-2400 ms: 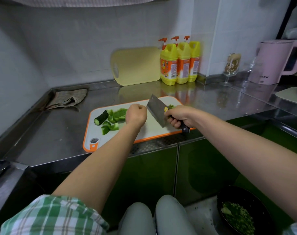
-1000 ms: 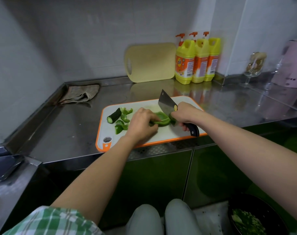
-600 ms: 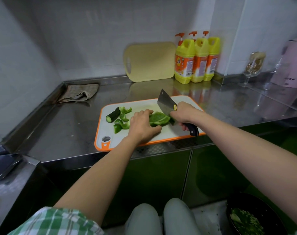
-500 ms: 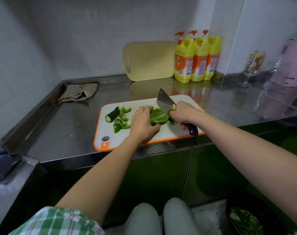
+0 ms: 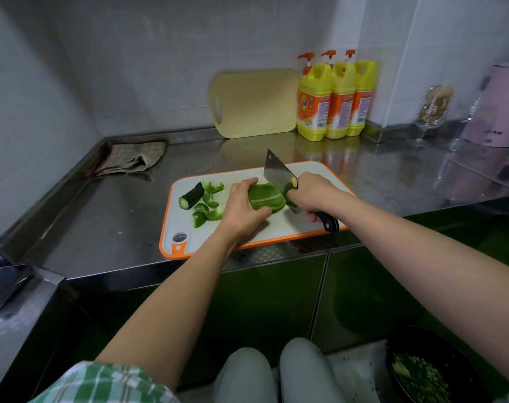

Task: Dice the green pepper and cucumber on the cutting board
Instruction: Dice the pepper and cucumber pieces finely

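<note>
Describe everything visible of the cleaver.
The cleaver has a broad rectangular steel blade, a round yellow mark by the bolster and a black handle. The right hand grips the handle, whose butt pokes out below. The blade tilts, far corner raised, its edge against the right end of the green pepper piece.

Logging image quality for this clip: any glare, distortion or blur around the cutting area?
Head view: wide-angle distortion bows the walls; the steel counter mirrors the yellow bottles; light is dim, flat; green pepper and cleaver look sharp, the pink kettle at the right edge soft.
</note>
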A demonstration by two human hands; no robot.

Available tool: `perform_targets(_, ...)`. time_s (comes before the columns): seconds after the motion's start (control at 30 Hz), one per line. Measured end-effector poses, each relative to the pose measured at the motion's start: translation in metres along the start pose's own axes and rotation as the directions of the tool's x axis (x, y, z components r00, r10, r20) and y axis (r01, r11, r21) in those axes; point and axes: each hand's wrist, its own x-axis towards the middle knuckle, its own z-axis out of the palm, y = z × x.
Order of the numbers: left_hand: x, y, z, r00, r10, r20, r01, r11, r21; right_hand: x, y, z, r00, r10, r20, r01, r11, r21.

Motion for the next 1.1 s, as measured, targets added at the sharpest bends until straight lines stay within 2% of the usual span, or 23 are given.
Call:
perform_targets(0.1,0.0,-0.001,0.002,1.0,0.0,-0.023,0.002,0.997,0.072,0.0,0.004,-0.002,0.999,-0.011,-0.04,0.013,0.999,0.029)
perform_targets(0.2,0.001,0.0,0.006,0.993,-0.035,-0.113,0.048,0.992,0.115,0.001,0.004,-0.006,0.998,-0.009,-0.063,0.016,0.994,0.105)
perform_targets(0.33,0.001,0.006,0.007,0.981,-0.14,-0.136,0.151,0.986,0.075,-0.004,-0.003,-0.009,0.999,0.0,0.038,-0.005,0.989,0.146)
perform_targets(0.5,-0.001,0.012,0.001,0.978,-0.191,-0.081,0.17,0.961,-0.217,-0.008,-0.008,-0.005,0.998,-0.009,0.067,-0.001,0.988,0.154)
perform_targets(0.63,-0.007,0.012,-0.005,0.988,-0.135,0.075,0.149,0.959,-0.241,-0.008,-0.006,-0.004,0.996,-0.03,0.081,0.019,0.991,0.132)
perform_targets(0.83,-0.008,0.001,-0.007,0.964,-0.029,0.265,0.116,0.941,-0.318,-0.01,-0.004,-0.002,0.995,-0.058,0.076,0.049,0.992,0.12)
perform_targets(1.1,0.0,0.004,-0.001,0.977,-0.028,0.21,0.101,0.933,-0.346,-0.009,-0.004,-0.003,0.994,-0.075,0.079,0.065,0.99,0.124)
